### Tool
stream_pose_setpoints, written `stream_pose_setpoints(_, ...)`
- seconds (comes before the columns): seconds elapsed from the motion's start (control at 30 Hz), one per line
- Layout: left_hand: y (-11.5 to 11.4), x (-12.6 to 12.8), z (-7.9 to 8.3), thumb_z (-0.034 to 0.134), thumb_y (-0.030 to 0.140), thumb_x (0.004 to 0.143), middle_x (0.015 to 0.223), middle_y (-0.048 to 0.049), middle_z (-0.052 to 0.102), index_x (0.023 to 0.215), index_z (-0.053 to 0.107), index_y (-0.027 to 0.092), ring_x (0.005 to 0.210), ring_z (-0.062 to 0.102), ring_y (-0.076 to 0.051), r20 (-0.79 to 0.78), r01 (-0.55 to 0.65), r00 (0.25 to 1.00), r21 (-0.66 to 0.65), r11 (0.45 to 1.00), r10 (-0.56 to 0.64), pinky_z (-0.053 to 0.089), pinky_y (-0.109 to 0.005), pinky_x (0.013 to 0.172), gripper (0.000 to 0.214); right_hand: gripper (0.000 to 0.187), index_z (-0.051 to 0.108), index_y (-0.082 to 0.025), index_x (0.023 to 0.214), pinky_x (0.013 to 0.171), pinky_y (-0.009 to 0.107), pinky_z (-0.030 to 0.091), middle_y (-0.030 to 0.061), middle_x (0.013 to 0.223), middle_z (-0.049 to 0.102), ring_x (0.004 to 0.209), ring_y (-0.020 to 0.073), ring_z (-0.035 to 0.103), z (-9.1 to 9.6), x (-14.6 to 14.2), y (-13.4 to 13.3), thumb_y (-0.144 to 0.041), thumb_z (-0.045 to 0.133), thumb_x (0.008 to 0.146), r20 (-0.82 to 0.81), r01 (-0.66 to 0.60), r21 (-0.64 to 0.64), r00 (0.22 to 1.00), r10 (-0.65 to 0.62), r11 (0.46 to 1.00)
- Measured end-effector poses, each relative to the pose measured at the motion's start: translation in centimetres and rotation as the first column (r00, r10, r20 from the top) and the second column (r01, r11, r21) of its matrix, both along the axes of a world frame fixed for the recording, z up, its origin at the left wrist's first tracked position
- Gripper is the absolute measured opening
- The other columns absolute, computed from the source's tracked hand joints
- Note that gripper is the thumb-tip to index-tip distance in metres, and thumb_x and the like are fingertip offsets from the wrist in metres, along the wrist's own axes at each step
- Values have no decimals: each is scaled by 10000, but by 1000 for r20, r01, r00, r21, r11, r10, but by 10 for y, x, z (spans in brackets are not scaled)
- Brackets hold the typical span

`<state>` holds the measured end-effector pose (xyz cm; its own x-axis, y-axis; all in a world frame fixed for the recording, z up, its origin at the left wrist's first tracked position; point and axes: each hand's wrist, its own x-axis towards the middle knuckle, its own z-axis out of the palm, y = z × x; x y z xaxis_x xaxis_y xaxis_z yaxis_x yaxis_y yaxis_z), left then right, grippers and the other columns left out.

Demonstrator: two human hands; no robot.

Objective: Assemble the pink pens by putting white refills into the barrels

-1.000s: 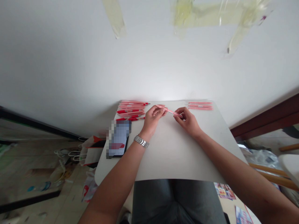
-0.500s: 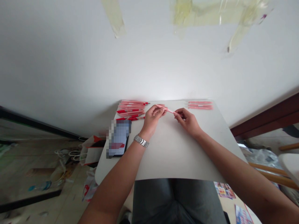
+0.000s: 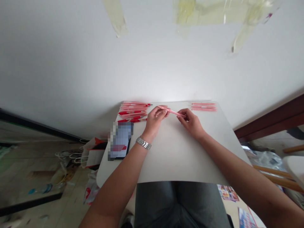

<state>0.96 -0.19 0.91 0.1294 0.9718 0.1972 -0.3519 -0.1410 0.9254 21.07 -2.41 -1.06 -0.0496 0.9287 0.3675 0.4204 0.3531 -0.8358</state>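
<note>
Both my hands hold one pink pen (image 3: 173, 111) above the far middle of a small white table (image 3: 173, 155). My left hand (image 3: 155, 120), with a metal watch on its wrist, pinches the pen's left end. My right hand (image 3: 191, 122) pinches its right end with closed fingers. A pile of several red and pink pens (image 3: 133, 111) lies at the far left of the table, close to my left hand. A row of three pink pens (image 3: 203, 106) lies at the far right, just beyond my right hand.
A phone (image 3: 120, 140) lies on the table's left edge. The table stands against a white wall. White bags and clutter (image 3: 90, 155) sit on the floor to the left. A wooden chair (image 3: 280, 177) and printed papers (image 3: 229, 193) are on the right.
The pen between my hands has shifted slightly, its right end a little higher. My hands stay in nearly the same place.
</note>
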Motion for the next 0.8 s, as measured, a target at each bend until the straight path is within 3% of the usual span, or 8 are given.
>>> stream_pose_setpoints(0.3,1,0,-1,832,453,855,1131,-86,766,999,721,202,1089,733,-210,-7,-7,1000,-15,1000,7,572,-432,1063,310,427,635,-225,1055,634,302,454,1,747,617,652,158,559,7,0,-3,-634,516,1016,25,-28,-62,999,30,998)
stream_pose_setpoints(0.5,1,-1,-1,815,431,877,1159,-84,760,1007,719,210,1122,727,-213,-9,-15,1000,8,1000,15,576,-410,1051,274,393,617,-245,1177,675,314,494,39,943,680,713,164,585,0,0,-1,-581,615,974,1,3,-21,1000,-3,1000)
stream_pose_setpoints(0.6,1,-1,-1,811,422,882,1139,-81,763,1021,718,210,1094,730,-203,-15,-21,1000,8,1000,21,578,-403,1042,270,354,605,-251,1141,686,316,498,39,999,682,727,162,588,-1,0,0,-536,670,942,-18,10,10,1000,-10,1000)
stream_pose_setpoints(0.8,1,-1,-1,815,446,872,1156,-86,754,986,714,205,1121,723,-214,-20,-19,1000,3,1000,19,571,-419,1059,285,328,626,-231,1055,674,318,481,24,841,671,694,165,586,3,0,-1,-552,598,994,-5,-12,-41,1000,12,999)
